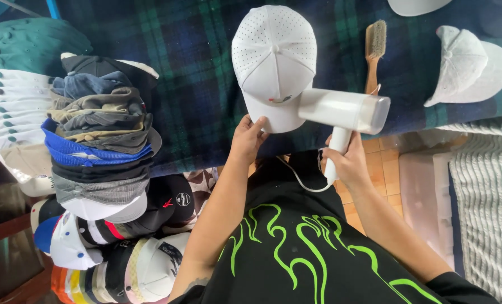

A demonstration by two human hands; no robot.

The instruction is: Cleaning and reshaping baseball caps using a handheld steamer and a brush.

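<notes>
A: What's at centre?

B: A white perforated baseball cap lies on a dark green-and-blue plaid cloth covering the table, crown up, brim pointing toward the person. The left hand pinches the brim's near-left edge, fingers closed on it w/ thumb on top.

A: And the right?

B: The right hand is wrapped around the handle of a white handheld steamer w/ a translucent end. Fingers clamped tight on the handle. The steamer's body lies level just over the brim, its narrow end touching or nearly touching the cap's right edge; can't tell which. A white cord loops down from the handle across the person's black shirt w/ neon-green flame print.

A: Around them?

B: A wooden-handled bristle brush rests on the cloth just right of the steamer. Further right, a second white cap lies near the cloth's edge. Far left, a tall leaning stack of mixed caps, blue, grey, khaki & black, w/ a row of nested white caps w/ green buttons beside it & more caps heaped lower down. At right, a white ribbed textile sits below table level over an orange tiled floor.
</notes>
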